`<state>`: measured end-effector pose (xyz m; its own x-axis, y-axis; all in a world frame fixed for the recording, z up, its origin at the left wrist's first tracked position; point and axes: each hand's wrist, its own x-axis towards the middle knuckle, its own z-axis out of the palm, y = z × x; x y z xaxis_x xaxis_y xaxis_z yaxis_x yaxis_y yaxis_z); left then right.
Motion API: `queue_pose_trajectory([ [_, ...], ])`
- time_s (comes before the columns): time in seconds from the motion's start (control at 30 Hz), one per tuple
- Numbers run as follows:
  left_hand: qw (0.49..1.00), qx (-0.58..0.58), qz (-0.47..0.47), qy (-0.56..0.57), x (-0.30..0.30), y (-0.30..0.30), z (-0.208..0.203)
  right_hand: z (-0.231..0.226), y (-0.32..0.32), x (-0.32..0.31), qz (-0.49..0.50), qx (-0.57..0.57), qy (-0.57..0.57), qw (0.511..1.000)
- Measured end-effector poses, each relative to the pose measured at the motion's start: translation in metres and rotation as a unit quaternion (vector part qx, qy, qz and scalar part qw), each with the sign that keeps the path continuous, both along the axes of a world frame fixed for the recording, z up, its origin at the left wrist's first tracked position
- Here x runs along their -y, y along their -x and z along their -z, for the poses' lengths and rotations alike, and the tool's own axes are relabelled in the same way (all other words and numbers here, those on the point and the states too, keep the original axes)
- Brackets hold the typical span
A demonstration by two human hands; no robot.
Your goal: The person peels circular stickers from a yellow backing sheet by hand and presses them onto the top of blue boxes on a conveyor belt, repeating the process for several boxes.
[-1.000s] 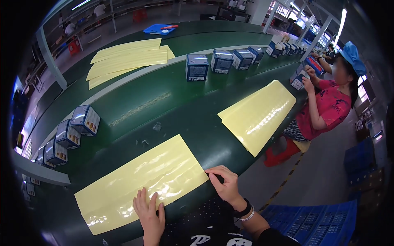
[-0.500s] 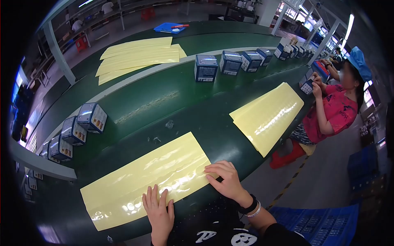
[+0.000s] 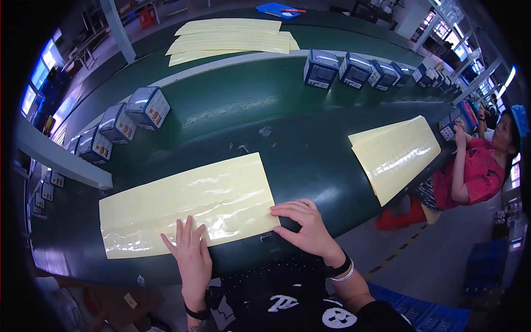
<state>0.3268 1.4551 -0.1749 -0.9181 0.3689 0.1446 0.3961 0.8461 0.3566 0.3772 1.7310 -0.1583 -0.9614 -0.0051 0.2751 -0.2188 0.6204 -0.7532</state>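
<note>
A glossy pale-yellow sheet (image 3: 182, 196) lies flat on the dark green tabletop in front of me. My left hand (image 3: 191, 257) rests on its near edge, with the fingers spread over the surface. At the sheet's right edge, my right hand (image 3: 304, 227) touches the corner area with its fingers stretched out and the thumb apart from them. Neither hand is closed around anything. Off to the right, a small stack of similar yellow sheets (image 3: 398, 157) lies at an angle on the same surface.
Blue-and-white boxes (image 3: 321, 69) stand in a row along the green conveyor, and more boxes (image 3: 148, 108) are at the left. Further yellow sheets (image 3: 229, 41) and a blue tray (image 3: 274, 10) lie beyond. A grey post (image 3: 61, 160) juts in at left. A co-worker (image 3: 470, 166) sits at right holding a box.
My view has shifted, so the far things appear higher and further right. The sheet now looks more level across the view. Both hands remain on it, the left one a little nearer its middle.
</note>
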Motion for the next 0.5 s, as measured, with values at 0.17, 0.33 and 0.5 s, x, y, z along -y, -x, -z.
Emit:
queue_pose_trajectory([
  [0.17,0.993,-0.011,0.066,-0.093,-0.049,-0.006,-0.002,0.011,-0.002,0.000,0.009,-0.003,-0.006,1.000],
  [0.33,0.985,-0.013,0.130,-0.116,-0.085,-0.009,0.008,0.013,0.005,0.002,0.022,-0.013,0.000,1.000],
  [0.5,0.983,-0.006,0.160,-0.086,-0.089,-0.005,0.011,0.016,0.005,-0.001,0.040,-0.023,-0.016,0.999],
])
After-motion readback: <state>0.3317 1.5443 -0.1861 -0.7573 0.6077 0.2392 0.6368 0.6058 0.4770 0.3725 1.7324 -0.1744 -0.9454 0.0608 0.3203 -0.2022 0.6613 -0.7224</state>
